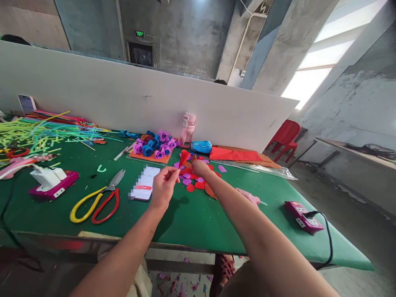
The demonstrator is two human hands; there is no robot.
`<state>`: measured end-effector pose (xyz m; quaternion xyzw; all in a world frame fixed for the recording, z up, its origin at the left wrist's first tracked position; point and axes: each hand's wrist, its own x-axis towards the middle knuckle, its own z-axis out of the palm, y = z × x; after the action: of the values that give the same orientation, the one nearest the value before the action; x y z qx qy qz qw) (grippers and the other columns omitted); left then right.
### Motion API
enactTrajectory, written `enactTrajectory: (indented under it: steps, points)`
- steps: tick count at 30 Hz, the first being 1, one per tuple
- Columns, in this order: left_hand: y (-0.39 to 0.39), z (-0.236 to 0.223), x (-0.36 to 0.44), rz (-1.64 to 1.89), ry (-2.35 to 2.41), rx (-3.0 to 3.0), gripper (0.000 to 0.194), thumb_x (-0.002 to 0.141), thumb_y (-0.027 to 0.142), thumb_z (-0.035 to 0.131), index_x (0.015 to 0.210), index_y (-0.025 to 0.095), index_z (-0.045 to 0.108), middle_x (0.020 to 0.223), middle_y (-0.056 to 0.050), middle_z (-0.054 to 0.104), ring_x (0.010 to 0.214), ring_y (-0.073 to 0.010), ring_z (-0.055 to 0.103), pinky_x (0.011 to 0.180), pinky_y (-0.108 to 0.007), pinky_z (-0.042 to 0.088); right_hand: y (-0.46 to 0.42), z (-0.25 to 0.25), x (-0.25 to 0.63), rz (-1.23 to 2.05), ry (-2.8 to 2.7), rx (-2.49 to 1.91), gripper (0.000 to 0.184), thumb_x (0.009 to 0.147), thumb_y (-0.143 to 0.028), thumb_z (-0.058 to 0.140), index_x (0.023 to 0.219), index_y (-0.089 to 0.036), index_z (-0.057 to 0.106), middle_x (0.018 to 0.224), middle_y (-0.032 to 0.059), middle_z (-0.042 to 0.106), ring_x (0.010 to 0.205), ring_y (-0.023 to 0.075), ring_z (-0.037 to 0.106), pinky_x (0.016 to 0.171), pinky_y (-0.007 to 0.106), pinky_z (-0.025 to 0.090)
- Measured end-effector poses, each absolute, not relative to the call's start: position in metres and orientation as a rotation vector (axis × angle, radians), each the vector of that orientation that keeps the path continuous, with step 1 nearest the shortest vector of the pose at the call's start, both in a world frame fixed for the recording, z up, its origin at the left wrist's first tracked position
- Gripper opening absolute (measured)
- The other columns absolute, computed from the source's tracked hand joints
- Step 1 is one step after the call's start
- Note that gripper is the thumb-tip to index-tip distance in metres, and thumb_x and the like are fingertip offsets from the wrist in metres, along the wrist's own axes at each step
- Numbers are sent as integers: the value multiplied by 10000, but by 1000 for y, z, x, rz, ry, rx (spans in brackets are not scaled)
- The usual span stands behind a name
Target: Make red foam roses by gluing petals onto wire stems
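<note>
head view: my left hand (165,183) is pinched narrow, thumb against forefinger, holding the lower end of a red paper cone (183,158). the cone rises just above my fingertips, its wider end up and leaning a little away from me to the right. my right hand (200,167) is just beside it on the right, reaching over the far part of the loose petals (199,185); its fingers are curled down and mostly hidden behind the hand, so i cannot tell whether they grip anything. the petals, red, purple and brown, lie scattered on the green table (173,227) under and around that hand, some close to my left fingertips.

left of my left hand lies a phone (150,177), and further left the scissors (111,188), blades pointing away from me. beyond the phone, purple and blue paper flowers (159,144) sit bunched on an orange sheet. past my right hand are a blue roll (201,147) and a red paper strip (235,154). a pink glue gun (252,197) is partly hidden by my right forearm.
</note>
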<state>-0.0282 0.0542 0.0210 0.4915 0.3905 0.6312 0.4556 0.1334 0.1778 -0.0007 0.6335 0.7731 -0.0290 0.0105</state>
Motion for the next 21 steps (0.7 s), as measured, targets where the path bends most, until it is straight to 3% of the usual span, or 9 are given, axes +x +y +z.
enactTrajectory:
  steps: [10, 21]
  points:
    - [53, 22, -31, 1562, 953, 1221, 200, 721, 366, 626, 745, 170, 599, 524, 44, 516, 432, -62, 395, 432, -207, 296, 178, 1, 149, -138, 2458, 2015, 162, 737, -172, 526, 755, -135, 683, 778, 71, 685, 712, 157, 592, 524, 214, 334]
    - [55, 20, -31, 1541, 964, 1211, 205, 731, 362, 621, 760, 160, 598, 539, 40, 515, 435, -57, 377, 430, -201, 278, 186, -11, 155, -269, 2492, 2131, 99, 683, -165, 555, 612, -139, 619, 531, -6, 533, 526, 96, 447, 464, 216, 254]
